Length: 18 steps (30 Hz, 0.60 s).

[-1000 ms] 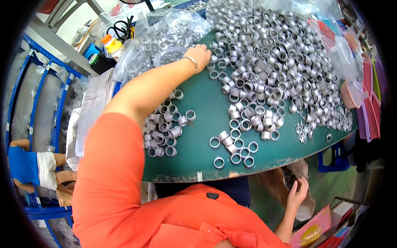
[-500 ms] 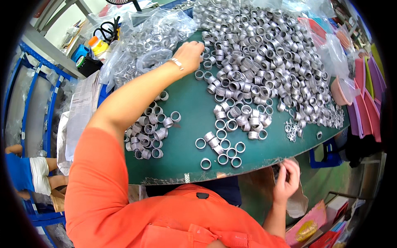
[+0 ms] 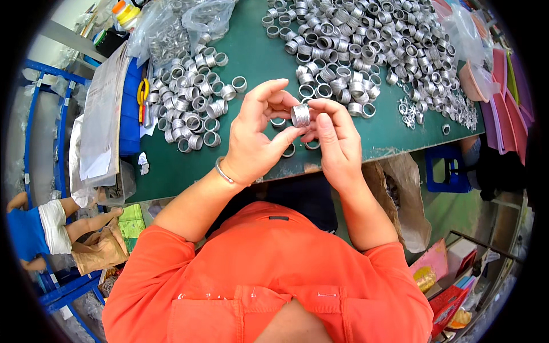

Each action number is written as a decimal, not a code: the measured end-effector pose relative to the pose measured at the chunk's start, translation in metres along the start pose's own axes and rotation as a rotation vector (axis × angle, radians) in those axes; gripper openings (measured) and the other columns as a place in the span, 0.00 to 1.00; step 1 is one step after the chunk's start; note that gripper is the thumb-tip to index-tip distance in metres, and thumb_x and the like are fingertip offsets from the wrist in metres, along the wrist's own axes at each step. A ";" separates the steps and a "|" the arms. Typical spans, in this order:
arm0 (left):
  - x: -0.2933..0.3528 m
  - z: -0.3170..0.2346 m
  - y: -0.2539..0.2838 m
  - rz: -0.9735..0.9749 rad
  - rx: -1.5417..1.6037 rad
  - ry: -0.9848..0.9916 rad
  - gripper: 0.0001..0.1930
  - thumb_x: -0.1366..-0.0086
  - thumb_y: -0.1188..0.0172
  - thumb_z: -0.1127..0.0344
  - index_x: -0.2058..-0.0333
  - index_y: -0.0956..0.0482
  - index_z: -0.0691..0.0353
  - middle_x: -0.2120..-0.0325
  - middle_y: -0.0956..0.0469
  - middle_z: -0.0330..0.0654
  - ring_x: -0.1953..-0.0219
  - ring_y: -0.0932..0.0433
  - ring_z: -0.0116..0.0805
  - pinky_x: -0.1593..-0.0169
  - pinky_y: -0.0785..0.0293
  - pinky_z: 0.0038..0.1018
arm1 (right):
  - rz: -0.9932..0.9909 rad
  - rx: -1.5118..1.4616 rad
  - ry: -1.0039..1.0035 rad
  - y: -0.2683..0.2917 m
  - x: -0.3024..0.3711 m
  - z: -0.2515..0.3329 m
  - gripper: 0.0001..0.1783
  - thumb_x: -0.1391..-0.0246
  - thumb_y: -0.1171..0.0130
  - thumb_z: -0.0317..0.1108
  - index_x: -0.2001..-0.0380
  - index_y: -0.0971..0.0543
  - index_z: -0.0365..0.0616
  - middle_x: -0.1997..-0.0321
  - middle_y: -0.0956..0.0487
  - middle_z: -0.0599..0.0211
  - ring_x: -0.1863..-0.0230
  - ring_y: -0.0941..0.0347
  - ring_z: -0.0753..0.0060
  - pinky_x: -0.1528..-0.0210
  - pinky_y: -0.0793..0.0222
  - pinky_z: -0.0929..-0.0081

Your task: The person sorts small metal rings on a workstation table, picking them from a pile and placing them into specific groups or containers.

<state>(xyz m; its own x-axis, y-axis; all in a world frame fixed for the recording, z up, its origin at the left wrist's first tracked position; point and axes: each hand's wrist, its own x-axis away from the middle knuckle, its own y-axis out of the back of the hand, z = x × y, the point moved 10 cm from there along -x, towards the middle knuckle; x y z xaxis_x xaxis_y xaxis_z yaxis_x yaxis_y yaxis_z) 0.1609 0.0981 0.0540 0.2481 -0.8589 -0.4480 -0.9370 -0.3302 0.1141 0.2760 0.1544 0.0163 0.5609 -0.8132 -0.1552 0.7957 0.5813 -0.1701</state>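
Note:
A short silver metal ring (image 3: 300,115) with a textured outer band is held up just above the near part of the table. My left hand (image 3: 257,134) pinches it from the left, thumb below and fingers curled behind. From the other side my right hand (image 3: 337,137) closes its fingers on the same ring, so both hands hold it. Beneath the hands, a few loose rings show partly on the green table (image 3: 246,48); others there are hidden by my fingers. On the left lies a smaller pile of metal rings (image 3: 197,106); a large heap of rings (image 3: 366,40) covers the back right.
Clear plastic bags (image 3: 209,20) lie at the back left. Yellow-handled scissors (image 3: 143,91) are in a blue tray (image 3: 130,108) by the left edge. Small loops (image 3: 408,111) lie on the right, near a pink basket (image 3: 476,81). A brown paper bag (image 3: 409,200) stands below the table.
My left hand has come back from the far pile to the near middle. My right hand has risen from beside the table edge. Both now hold a metal ring. The view has tilted down.

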 end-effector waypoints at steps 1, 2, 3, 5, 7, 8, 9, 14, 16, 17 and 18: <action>0.005 -0.003 -0.002 -0.009 -0.071 -0.070 0.34 0.50 0.36 0.84 0.44 0.37 0.64 0.59 0.27 0.46 0.56 0.23 0.36 0.53 0.24 0.29 | 0.035 -0.124 -0.039 -0.006 0.004 0.002 0.15 0.38 0.47 0.32 0.51 0.31 0.36 0.56 0.25 0.65 0.58 0.26 0.78 0.57 0.29 0.80; 0.009 -0.008 -0.005 -0.016 -0.142 -0.143 0.33 0.51 0.36 0.84 0.45 0.36 0.64 0.60 0.26 0.46 0.57 0.22 0.37 0.54 0.23 0.28 | 0.031 -0.118 0.024 -0.005 0.006 0.004 0.16 0.40 0.45 0.30 0.51 0.31 0.37 0.56 0.25 0.65 0.58 0.26 0.78 0.57 0.29 0.79; 0.013 -0.013 -0.010 -0.001 -0.197 -0.199 0.33 0.52 0.37 0.85 0.45 0.35 0.63 0.58 0.27 0.47 0.57 0.22 0.38 0.55 0.23 0.27 | 0.025 -0.110 0.088 -0.003 0.010 0.002 0.16 0.41 0.44 0.29 0.51 0.31 0.37 0.55 0.25 0.65 0.57 0.26 0.78 0.57 0.29 0.79; 0.015 -0.012 -0.018 0.008 -0.131 -0.201 0.33 0.51 0.38 0.86 0.45 0.35 0.63 0.56 0.29 0.47 0.56 0.22 0.38 0.54 0.23 0.27 | 0.002 -0.113 0.137 0.006 0.018 -0.001 0.21 0.48 0.39 0.22 0.50 0.31 0.37 0.53 0.26 0.63 0.56 0.26 0.76 0.56 0.28 0.78; 0.014 -0.008 -0.024 0.024 -0.036 -0.167 0.32 0.52 0.37 0.85 0.46 0.34 0.63 0.54 0.31 0.48 0.56 0.23 0.37 0.55 0.23 0.27 | -0.081 0.029 0.186 0.019 0.033 0.010 0.22 0.50 0.39 0.21 0.50 0.30 0.37 0.53 0.26 0.61 0.57 0.25 0.74 0.55 0.28 0.78; 0.015 -0.008 -0.026 0.055 -0.099 -0.158 0.32 0.52 0.37 0.85 0.46 0.34 0.63 0.54 0.31 0.48 0.55 0.24 0.37 0.55 0.23 0.28 | -0.107 0.095 0.224 0.025 0.038 0.017 0.23 0.50 0.38 0.21 0.50 0.30 0.37 0.52 0.26 0.59 0.57 0.25 0.73 0.55 0.28 0.78; 0.015 -0.010 -0.023 0.082 -0.167 -0.161 0.32 0.52 0.37 0.84 0.46 0.35 0.64 0.53 0.32 0.47 0.55 0.24 0.36 0.55 0.23 0.28 | -0.124 0.351 0.355 0.039 0.049 0.030 0.25 0.55 0.37 0.18 0.51 0.28 0.36 0.52 0.27 0.56 0.56 0.25 0.68 0.53 0.29 0.75; -0.021 0.000 0.015 0.167 -0.453 -0.080 0.19 0.51 0.35 0.81 0.58 0.26 0.64 0.61 0.26 0.45 0.60 0.24 0.35 0.61 0.24 0.25 | -0.568 0.791 0.304 0.186 0.137 0.017 0.19 0.52 0.47 0.18 0.54 0.30 0.36 0.52 0.32 0.57 0.54 0.32 0.64 0.49 0.35 0.73; -0.046 0.001 0.026 0.168 -0.560 -0.088 0.14 0.50 0.37 0.81 0.63 0.24 0.64 0.62 0.25 0.44 0.62 0.24 0.36 0.63 0.25 0.25 | -0.588 1.065 -0.179 0.237 0.166 -0.015 0.16 0.55 0.46 0.20 0.59 0.28 0.36 0.59 0.28 0.55 0.56 0.30 0.56 0.51 0.35 0.70; -0.061 0.001 0.026 0.182 -0.618 -0.184 0.14 0.50 0.37 0.81 0.64 0.25 0.64 0.63 0.25 0.44 0.63 0.24 0.37 0.63 0.25 0.27 | -0.418 1.264 -0.142 0.249 0.181 -0.033 0.16 0.55 0.44 0.21 0.59 0.27 0.36 0.55 0.27 0.51 0.53 0.30 0.50 0.48 0.36 0.63; -0.076 0.002 0.026 0.195 -0.687 -0.275 0.13 0.50 0.38 0.82 0.64 0.25 0.65 0.64 0.25 0.45 0.63 0.24 0.39 0.63 0.25 0.28 | -0.441 1.265 -0.153 0.252 0.187 -0.033 0.16 0.55 0.44 0.21 0.59 0.27 0.36 0.54 0.27 0.51 0.52 0.31 0.49 0.46 0.37 0.62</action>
<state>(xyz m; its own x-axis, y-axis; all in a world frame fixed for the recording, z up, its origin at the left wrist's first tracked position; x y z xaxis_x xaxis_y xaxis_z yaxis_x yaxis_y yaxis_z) 0.1170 0.1557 0.0897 -0.0599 -0.8279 -0.5576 -0.5721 -0.4293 0.6989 0.5737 0.1492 -0.0875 0.1593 -0.9673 -0.1972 0.5316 -0.0843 0.8428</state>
